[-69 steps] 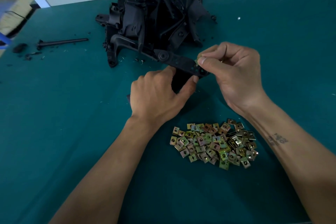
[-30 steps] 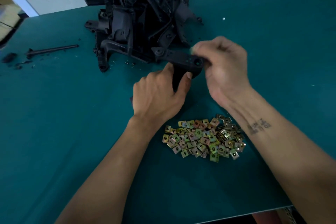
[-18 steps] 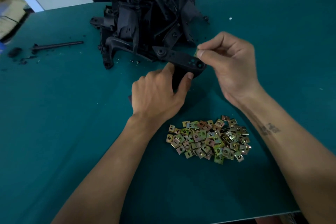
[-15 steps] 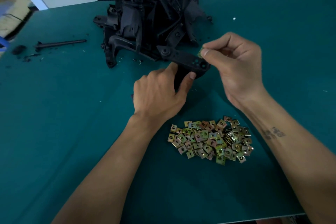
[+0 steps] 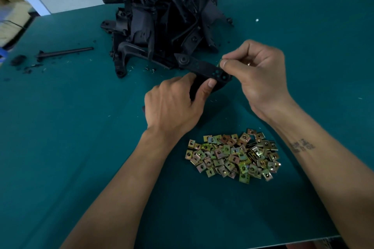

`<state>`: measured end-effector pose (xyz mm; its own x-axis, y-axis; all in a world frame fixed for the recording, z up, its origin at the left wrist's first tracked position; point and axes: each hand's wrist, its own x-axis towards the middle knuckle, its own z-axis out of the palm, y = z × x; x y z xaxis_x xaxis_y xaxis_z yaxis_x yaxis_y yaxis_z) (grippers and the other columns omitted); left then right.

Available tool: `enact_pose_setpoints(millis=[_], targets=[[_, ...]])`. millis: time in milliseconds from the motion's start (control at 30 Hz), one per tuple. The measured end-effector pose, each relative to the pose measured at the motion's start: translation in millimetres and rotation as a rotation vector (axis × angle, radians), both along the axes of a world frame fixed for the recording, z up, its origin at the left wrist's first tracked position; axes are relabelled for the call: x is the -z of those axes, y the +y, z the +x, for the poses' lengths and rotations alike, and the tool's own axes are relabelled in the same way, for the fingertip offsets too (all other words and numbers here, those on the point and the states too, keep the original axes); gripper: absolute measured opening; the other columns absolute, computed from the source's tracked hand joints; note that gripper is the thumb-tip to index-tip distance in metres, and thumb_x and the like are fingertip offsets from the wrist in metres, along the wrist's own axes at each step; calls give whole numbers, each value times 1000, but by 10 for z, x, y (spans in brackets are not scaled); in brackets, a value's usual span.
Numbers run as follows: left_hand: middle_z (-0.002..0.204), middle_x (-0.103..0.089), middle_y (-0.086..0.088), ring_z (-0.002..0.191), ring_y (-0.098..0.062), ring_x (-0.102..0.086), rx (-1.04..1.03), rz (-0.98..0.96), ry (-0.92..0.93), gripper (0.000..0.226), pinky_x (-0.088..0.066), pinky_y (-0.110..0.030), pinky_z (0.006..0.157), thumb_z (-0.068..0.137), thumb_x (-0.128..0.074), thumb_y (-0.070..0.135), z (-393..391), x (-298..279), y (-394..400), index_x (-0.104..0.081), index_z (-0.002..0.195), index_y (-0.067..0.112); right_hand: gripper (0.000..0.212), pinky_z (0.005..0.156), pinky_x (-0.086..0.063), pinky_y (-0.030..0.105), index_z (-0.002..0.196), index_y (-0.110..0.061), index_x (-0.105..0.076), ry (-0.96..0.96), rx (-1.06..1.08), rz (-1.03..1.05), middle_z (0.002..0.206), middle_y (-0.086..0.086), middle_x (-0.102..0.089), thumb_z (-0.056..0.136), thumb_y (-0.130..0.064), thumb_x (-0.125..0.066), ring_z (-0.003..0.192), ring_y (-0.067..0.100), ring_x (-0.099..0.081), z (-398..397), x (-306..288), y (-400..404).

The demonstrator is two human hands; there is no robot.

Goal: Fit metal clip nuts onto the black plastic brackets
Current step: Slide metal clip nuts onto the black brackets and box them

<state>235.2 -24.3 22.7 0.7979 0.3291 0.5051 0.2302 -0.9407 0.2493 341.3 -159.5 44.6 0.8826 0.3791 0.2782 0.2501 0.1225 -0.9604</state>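
Black plastic bracket point(image 5: 204, 67), flat-armed with small round holes, sits gripped in my left hand point(image 5: 174, 105); my right hand point(image 5: 257, 75) pinches a yellowish metal clip nut point(image 5: 219, 63) at its end.

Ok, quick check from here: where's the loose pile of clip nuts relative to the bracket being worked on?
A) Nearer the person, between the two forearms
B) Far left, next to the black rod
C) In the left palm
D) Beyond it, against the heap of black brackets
A: the pile of clip nuts lies on the green table nearer the person than the bracket, which the left hand grips, between the forearms.
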Motion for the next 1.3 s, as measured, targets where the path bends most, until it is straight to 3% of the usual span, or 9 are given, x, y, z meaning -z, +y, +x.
enact_pose_setpoints(millis=[133, 267, 533, 800, 1000, 1167, 1300], targets=[[65, -53, 8, 61, -30, -58, -2, -1, 11, 59, -31, -32, 53, 99, -29, 70, -12, 16, 12, -59, 80, 23, 18, 77, -51, 39, 70, -19, -72, 78, -83, 39, 74, 12, -67, 77, -3, -77, 77, 26, -60, 24, -17, -14], [63, -41, 12, 58, -29, -56, -13, 12, 10, 58, -30, -31, 52, 98, -31, 70, -10, 20, 7, -57, 76, 23, 15, 75, -49, 38, 72, -17, -72, 34, -98, -2, 76, 16, -66, 77, -4, -78, 75, 26, -58, 58, -22, -44], [62, -43, 12, 57, -29, -56, -22, 8, -6, 61, -30, -31, 52, 98, -31, 70, -10, 19, 16, -60, 75, 21, 21, 74, -50, 35, 69, -23, -74, 23, -86, 15, 71, 4, -68, 77, -4, -79, 74, 24, -59, 38, -14, -27], [63, -58, 6, 58, -29, -58, -42, 38, 9, 63, -29, -30, 52, 97, -31, 73, -5, 21, -5, -63, 77, 23, 15, 68, -44, 41, 65, -15, -70, 11, -45, -9, 74, 27, -65, 71, -2, -75, 71, 28, -55, 53, -8, -21], [63, -57, 6, 59, -28, -57, -29, 33, 15, 67, -30, -30, 52, 96, -28, 75, -9, 24, 3, -65, 78, 22, 8, 67, -44, 41, 67, 2, -63, 34, -88, -41, 68, 9, -66, 67, 1, -71, 71, 28, -56, 90, 21, -40], [63, -59, 4, 59, -31, -58, -33, 4, 13, 66, -32, -31, 51, 96, -28, 74, -10, 24, 14, -66, 78, 23, 11, 73, -48, 41, 68, -12, -72, 55, -118, -6, 74, 16, -68, 72, -2, -76, 75, 28, -59, 85, 27, -50], [62, -61, 0, 59, -35, -58, -32, -35, -21, 61, -31, -31, 51, 95, -32, 70, -36, 21, 36, -67, 79, 23, 22, 75, -51, 42, 62, -21, -72, 81, -141, 65, 72, 9, -70, 73, -1, -73, 75, 27, -63, -28, 61, 19]])
